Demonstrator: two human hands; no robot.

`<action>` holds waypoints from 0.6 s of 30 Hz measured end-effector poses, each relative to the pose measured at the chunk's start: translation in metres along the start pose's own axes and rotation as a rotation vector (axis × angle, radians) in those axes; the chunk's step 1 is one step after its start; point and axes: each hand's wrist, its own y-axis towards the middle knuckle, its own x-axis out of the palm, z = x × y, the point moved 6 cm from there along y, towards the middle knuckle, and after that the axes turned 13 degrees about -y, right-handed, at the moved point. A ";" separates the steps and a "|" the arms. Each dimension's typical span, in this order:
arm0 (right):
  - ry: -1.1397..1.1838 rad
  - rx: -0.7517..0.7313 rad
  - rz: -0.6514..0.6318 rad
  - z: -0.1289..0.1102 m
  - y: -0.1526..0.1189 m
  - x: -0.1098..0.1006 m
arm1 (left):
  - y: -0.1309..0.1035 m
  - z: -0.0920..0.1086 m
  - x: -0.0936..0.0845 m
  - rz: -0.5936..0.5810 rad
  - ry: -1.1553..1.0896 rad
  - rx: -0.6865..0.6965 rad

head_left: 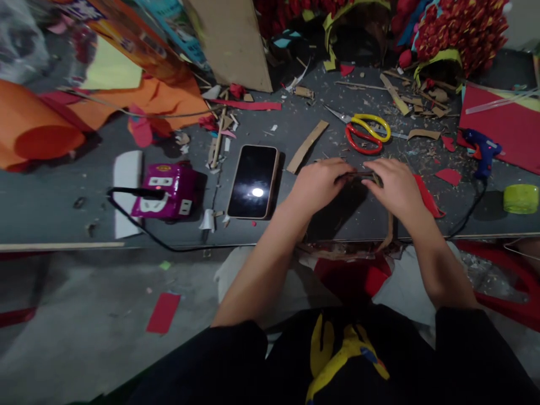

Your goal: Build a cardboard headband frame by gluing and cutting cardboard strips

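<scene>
Just above the table, my left hand [323, 183] and my right hand [394, 185] pinch a thin brown strip [359, 175] between them. The strip is seen nearly edge-on, and the fingers hide its ends. It looks like cardboard, though the dim light leaves this uncertain. Below my right hand, a narrow brown piece [390, 225] runs down to the table's front edge; whether it joins the held strip I cannot tell. Beyond the hands lie scissors [367, 134] with one yellow and one red handle. A flat cardboard strip [307, 146] rests beyond my left hand.
A phone [253, 181] lies left of my arm, near a purple socket block [166, 191] with a black cord. To the right are a blue glue gun [481, 149] and a green tape roll [521, 199]. Paper and cardboard scraps [422, 101] litter the back.
</scene>
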 end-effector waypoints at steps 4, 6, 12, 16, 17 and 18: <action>-0.063 -0.029 -0.069 -0.006 0.000 0.005 | -0.001 0.004 0.009 -0.082 0.015 0.024; -0.074 0.007 -0.067 -0.001 0.001 0.004 | -0.002 0.000 0.007 -0.091 0.047 -0.020; -0.088 0.022 -0.063 0.003 0.003 0.006 | -0.003 -0.005 -0.001 -0.056 0.060 -0.093; -0.107 0.001 -0.138 -0.003 0.003 0.013 | -0.002 -0.005 0.004 -0.114 0.101 -0.100; -0.115 0.002 -0.150 -0.004 0.002 0.014 | -0.002 -0.005 0.005 -0.123 0.113 -0.099; -0.121 0.000 -0.157 -0.004 0.002 0.014 | -0.003 -0.005 0.005 -0.125 0.119 -0.094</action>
